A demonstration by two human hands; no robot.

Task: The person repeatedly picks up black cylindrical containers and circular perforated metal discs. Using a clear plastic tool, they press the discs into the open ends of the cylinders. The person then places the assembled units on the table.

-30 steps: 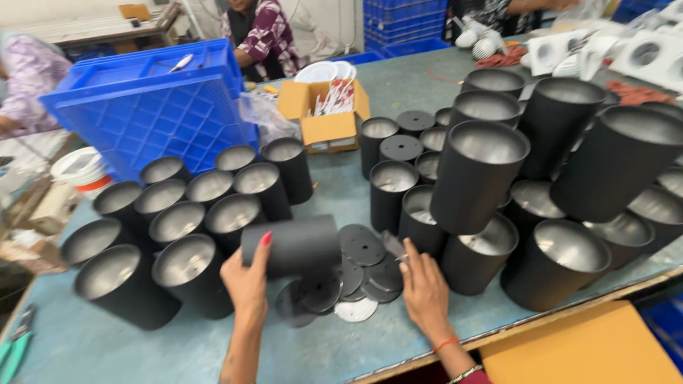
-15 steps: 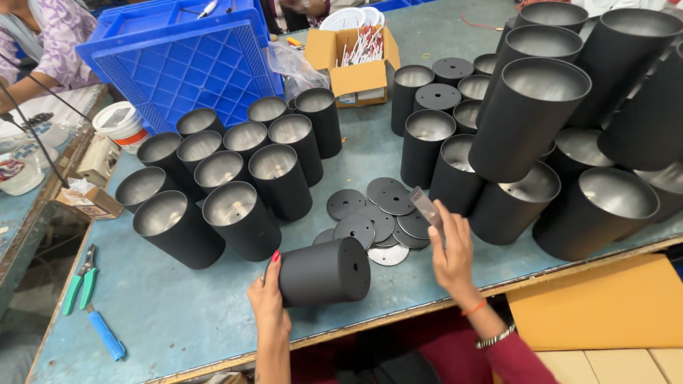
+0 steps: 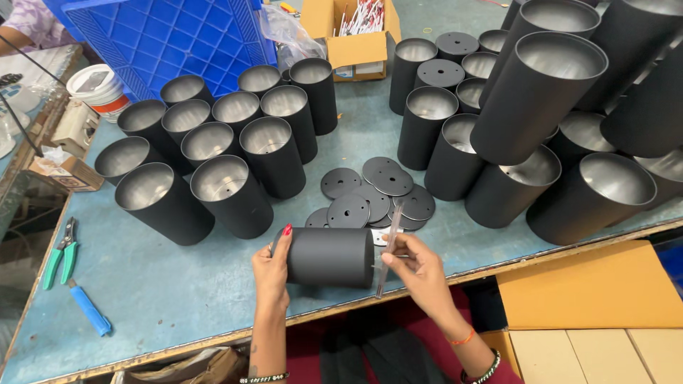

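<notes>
My left hand (image 3: 272, 267) grips the black cylinder (image 3: 331, 257) lying sideways near the worktable's (image 3: 156, 284) front edge; my right hand (image 3: 416, 264) pinches a thin metal strip (image 3: 389, 249) against its end.

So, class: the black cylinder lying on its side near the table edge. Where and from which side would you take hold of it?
Probably grip the black cylinder by its curved wall at its left end, where the left hand already cups it; it lies sideways, and the right hand with a thin strip occupies the other end.
</notes>
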